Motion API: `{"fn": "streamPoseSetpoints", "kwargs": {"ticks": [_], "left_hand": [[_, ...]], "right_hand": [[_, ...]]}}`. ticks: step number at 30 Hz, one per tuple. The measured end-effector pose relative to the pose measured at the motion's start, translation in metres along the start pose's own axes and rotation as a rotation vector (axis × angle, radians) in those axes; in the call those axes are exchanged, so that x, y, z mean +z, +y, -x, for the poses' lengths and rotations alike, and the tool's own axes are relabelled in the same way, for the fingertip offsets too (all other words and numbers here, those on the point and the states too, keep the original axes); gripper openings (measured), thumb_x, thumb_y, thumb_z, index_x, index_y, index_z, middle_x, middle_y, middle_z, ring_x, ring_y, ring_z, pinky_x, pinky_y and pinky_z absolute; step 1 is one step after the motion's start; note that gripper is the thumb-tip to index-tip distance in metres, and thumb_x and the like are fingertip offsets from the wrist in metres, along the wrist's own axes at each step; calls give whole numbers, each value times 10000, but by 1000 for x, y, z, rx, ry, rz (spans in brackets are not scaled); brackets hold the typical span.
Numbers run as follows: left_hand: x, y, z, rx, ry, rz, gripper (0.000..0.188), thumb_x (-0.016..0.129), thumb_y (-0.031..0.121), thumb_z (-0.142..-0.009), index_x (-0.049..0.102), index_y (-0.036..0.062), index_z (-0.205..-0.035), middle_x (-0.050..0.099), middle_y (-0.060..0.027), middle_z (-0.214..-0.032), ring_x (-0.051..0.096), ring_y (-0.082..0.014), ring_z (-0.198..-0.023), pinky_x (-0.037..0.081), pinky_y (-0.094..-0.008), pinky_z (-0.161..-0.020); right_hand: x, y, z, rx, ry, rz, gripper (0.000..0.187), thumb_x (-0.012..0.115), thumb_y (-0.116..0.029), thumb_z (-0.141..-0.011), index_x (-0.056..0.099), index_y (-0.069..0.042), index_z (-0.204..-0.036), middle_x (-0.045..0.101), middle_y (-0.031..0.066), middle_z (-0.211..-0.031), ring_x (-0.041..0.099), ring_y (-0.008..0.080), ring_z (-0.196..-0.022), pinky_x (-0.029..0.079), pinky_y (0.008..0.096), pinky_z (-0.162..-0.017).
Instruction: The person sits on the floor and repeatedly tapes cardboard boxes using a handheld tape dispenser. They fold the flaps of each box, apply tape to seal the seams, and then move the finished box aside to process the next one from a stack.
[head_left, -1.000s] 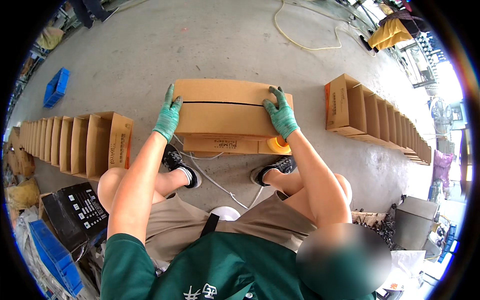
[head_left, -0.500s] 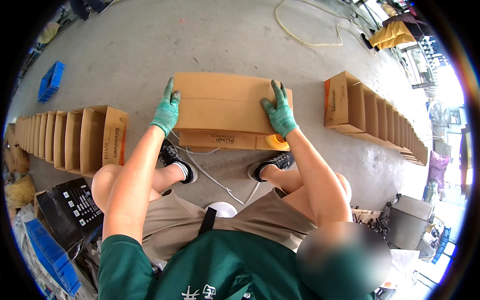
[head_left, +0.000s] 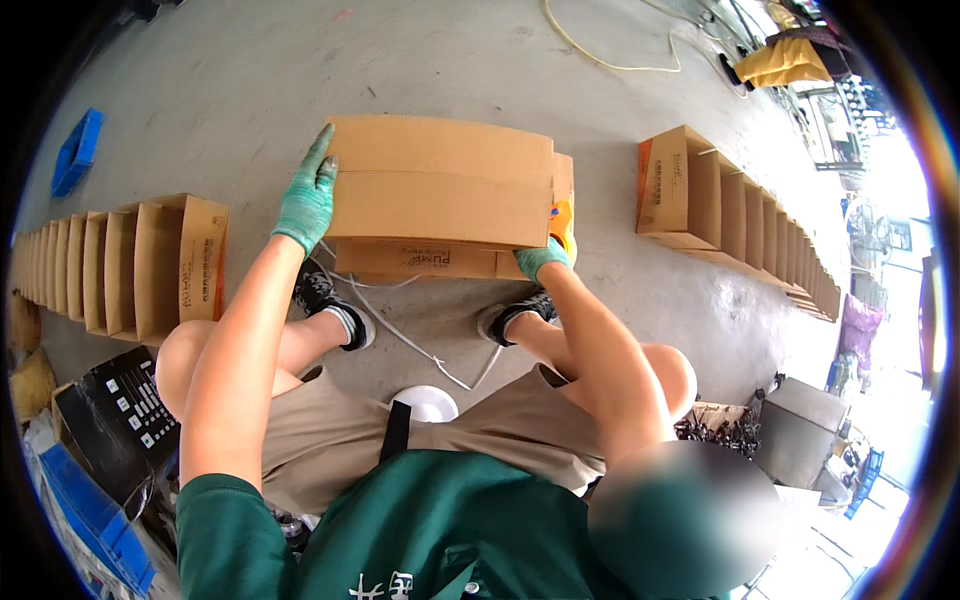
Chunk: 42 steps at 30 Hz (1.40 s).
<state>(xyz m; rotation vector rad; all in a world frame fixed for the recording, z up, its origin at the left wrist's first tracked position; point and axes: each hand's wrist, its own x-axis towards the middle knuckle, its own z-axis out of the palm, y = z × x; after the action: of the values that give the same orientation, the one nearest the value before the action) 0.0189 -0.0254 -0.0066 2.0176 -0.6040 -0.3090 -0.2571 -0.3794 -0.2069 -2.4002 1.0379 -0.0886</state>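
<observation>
In front of me a closed brown cardboard box (head_left: 440,180) lies with its plain flaps up, on top of another carton (head_left: 380,261) with printed sides. My left hand (head_left: 307,200), in a green glove, grips the box's left edge, thumb over the top and fingers along the side. At the near right corner my right hand (head_left: 541,260), also gloved, is closed on a yellow-orange tool (head_left: 565,222) that looks like a tape dispenser. The box edge and the tool hide part of those fingers.
Rows of open cartons stand at left (head_left: 120,265) and right (head_left: 740,220). A blue crate (head_left: 76,152) lies far left, a black box (head_left: 120,415) near left. A white cord (head_left: 410,345) runs between my shoes. A yellow hose (head_left: 610,62) crosses the far floor.
My right hand has left the top right of the box and come down to its near right corner. The yellow tool has shifted up along the right side. My left hand keeps its hold.
</observation>
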Motion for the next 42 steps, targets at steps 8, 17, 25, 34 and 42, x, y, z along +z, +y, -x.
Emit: {"fn": "streamPoseSetpoints", "kwargs": {"ticks": [8,17,25,34,42], "left_hand": [[-5,-14,7,26,116,-24,435,466,201,-1068,428,243,-1500,529,-174,-1448,541,-282,-1283,406,-381,-1091],[5,6,2,-9,112,-98,431,493,144,-1037,477,195,-1465,539,-192,-1429,552,-344,-1275,439,-395,-1065],[-3,11,8,-22,116,-97,438,505,143,-1022,484,192,-1457,547,-214,-1404,550,-363,-1266,441,-411,-1068],[20,110,19,-642,-88,616,352,497,424,-1039,620,101,-1104,697,-84,-933,679,-238,-784,544,-385,-660],[82,149,26,-709,-73,953,410,466,495,-1035,643,129,-1090,685,-50,-912,653,-162,-752,498,-316,-593]], "right_hand": [[-154,-76,-54,96,-66,-720,357,593,-108,-893,630,-57,-1245,667,74,-1088,616,158,-927,515,302,-837],[-288,-244,-13,-321,-361,-815,425,644,-274,-931,647,21,-1238,686,103,-1076,635,162,-966,522,299,-889],[-243,-253,-38,-454,-715,-579,654,774,-502,-833,660,15,-1218,698,80,-1030,630,163,-983,509,318,-929],[-253,-229,-48,-311,-890,-460,692,761,-560,-823,673,34,-1168,667,24,-961,577,109,-899,492,288,-837],[-251,-230,-50,-335,-865,-470,657,748,-551,-832,682,30,-1132,661,16,-939,566,95,-869,488,266,-799]]}}
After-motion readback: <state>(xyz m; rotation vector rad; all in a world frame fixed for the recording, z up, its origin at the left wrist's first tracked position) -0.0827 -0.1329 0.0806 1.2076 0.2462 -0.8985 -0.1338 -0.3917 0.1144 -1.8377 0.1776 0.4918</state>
